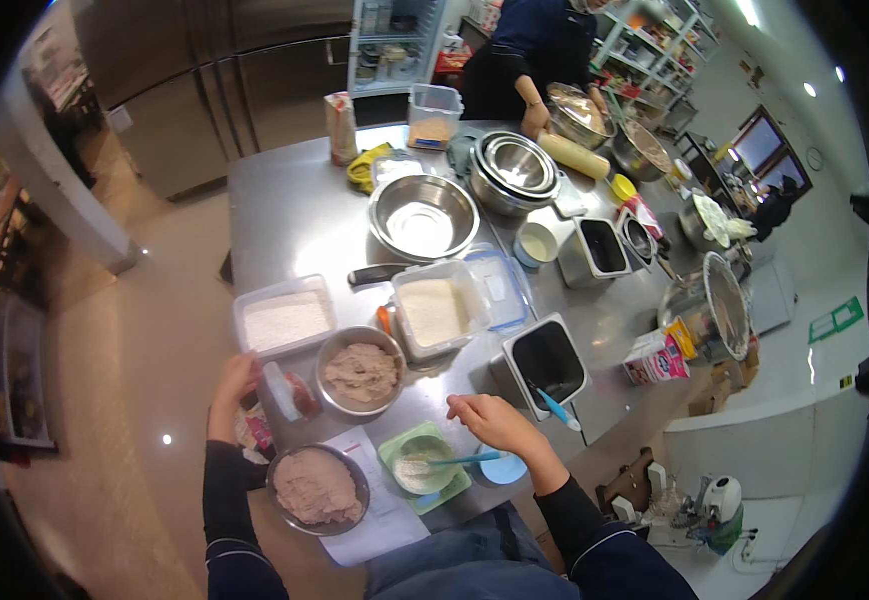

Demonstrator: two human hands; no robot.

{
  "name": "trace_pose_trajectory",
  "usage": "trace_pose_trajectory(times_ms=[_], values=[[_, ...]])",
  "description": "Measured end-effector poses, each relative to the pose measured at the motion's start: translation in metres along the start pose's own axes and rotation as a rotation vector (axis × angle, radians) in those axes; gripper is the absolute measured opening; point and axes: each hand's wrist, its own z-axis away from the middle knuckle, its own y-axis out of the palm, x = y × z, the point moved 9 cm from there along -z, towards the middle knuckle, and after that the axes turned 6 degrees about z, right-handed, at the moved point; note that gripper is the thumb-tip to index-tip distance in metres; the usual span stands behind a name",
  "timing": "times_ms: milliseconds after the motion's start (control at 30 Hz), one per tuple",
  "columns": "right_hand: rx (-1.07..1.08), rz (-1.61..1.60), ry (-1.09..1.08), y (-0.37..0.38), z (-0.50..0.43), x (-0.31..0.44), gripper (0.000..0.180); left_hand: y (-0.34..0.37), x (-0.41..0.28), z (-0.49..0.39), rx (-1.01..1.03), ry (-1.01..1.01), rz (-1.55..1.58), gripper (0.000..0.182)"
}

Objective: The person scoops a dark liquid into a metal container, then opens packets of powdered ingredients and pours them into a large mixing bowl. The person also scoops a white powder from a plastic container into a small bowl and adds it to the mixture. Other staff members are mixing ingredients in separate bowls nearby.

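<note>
My left hand (238,377) is at the lower left corner of a plastic tub of white powder (286,319); whether it grips the rim I cannot tell. Over the steel table hangs my right hand (491,421), fingers curled, between a steel bowl of pinkish dough-like paste (362,373) and a deep steel container (543,364) with a blue-handled utensil (557,409). Nearer my body, a second bowl of paste (317,487) rests partly on printed paper (374,517). Beside it a green bowl (423,465) with powder and a blue spatula (464,457) stands on a green tray.
A tub of pale granules (434,311), an empty steel bowl (424,217) and nested steel bowls (515,169) stand farther back. A co-worker (528,56) handles a plastic-covered bowl (578,112) across the table. A pink and white packet (656,358) lies at the right.
</note>
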Motion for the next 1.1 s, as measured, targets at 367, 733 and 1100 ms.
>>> trace_pose_trajectory(times_ms=[367,733,1100], values=[[0.420,-0.343,0.232,0.042,0.157,-0.137,0.085,-0.099,0.012,0.082,-0.376,0.247,0.220,0.039],[1.186,-0.207,0.838,0.192,0.306,-0.307,0.121,-0.057,-0.044,0.273,-0.752,0.705,-0.052,0.037],[0.901,-0.097,0.049,0.077,0.205,-0.295,0.045,0.410,-0.084,0.353,0.243,1.060,-0.617,0.014]])
